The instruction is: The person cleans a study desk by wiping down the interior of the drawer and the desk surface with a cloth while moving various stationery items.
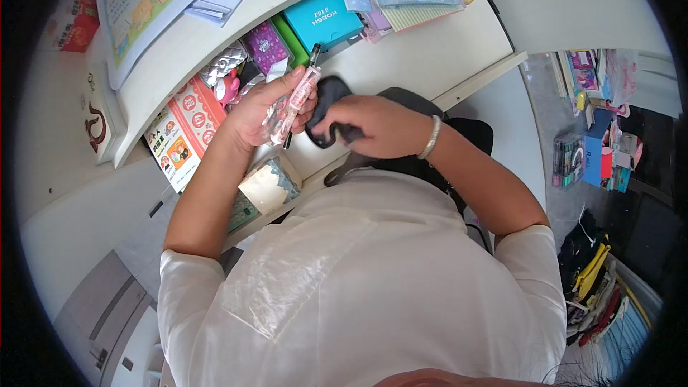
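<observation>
White shirt (358, 279) nearest, left hand (256, 111) holds pens (297, 102), right hand (383, 126) a black item (328, 94).

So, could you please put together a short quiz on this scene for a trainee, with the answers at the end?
1. Which hand has the bracelet on its wrist?
2. True or false: the left hand is holding a slim pink-and-white item.
3. What colour is the box that lies next to the green item: a) red, b) blue-green, c) yellow?

Key: 1. the right hand; 2. true; 3. b.
</observation>
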Action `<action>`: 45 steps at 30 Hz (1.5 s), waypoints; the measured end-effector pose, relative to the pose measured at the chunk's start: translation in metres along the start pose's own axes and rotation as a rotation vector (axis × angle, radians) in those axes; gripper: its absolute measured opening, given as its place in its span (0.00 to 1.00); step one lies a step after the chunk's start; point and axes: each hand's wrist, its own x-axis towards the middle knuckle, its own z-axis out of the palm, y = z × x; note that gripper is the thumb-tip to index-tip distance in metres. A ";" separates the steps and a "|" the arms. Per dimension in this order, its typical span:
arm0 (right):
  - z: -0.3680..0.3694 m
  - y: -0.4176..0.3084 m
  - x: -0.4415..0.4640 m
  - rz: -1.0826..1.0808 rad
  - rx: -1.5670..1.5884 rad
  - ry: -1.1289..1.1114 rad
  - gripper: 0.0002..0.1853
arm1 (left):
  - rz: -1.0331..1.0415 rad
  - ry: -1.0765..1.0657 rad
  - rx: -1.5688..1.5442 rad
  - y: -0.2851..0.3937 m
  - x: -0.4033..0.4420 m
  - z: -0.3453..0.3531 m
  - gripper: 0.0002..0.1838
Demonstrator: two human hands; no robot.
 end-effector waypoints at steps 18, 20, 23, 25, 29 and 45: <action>-0.080 0.045 -0.063 0.431 -0.085 0.221 0.09 | -0.002 -0.016 0.025 -0.001 -0.001 0.005 0.23; -0.064 0.041 -0.051 0.303 -0.074 0.224 0.11 | -0.007 -0.045 -0.001 -0.001 0.000 0.003 0.23; -0.039 -0.001 -0.031 0.303 -0.112 0.152 0.15 | -0.015 -0.061 -0.028 -0.001 0.000 0.005 0.24; -0.027 0.005 -0.029 0.189 -0.238 0.246 0.22 | -0.015 -0.060 -0.028 0.000 0.000 0.004 0.24; -0.036 0.023 -0.039 0.212 -0.330 0.362 0.19 | -0.016 -0.088 -0.029 -0.001 0.000 0.001 0.24; 0.046 -0.008 0.045 -0.072 -0.336 0.281 0.05 | 0.246 -0.159 -0.061 0.025 -0.049 0.021 0.26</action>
